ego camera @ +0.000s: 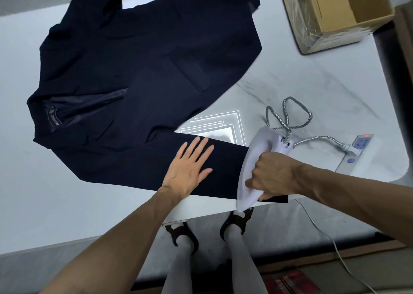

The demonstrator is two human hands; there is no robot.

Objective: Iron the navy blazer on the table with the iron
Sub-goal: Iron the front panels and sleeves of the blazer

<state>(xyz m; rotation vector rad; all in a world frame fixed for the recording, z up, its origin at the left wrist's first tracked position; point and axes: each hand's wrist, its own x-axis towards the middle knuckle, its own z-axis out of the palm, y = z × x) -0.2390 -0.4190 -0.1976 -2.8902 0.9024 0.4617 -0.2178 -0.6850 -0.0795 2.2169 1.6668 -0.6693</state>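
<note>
The navy blazer [138,70] lies spread flat on the white table [55,204], collar to the left, one sleeve stretched along the near edge. My left hand [190,166] presses flat on that sleeve with straight fingers. My right hand [272,175] grips the handle of the white iron [257,150], which sits on the sleeve's cuff end just right of my left hand. The iron's braided cord [288,117] loops behind it.
A power strip [359,146] with a red light lies right of the iron, the cord plugged in. An open cardboard box [330,10] stands at the far right corner. The table's near edge runs just below the sleeve; my feet show beneath.
</note>
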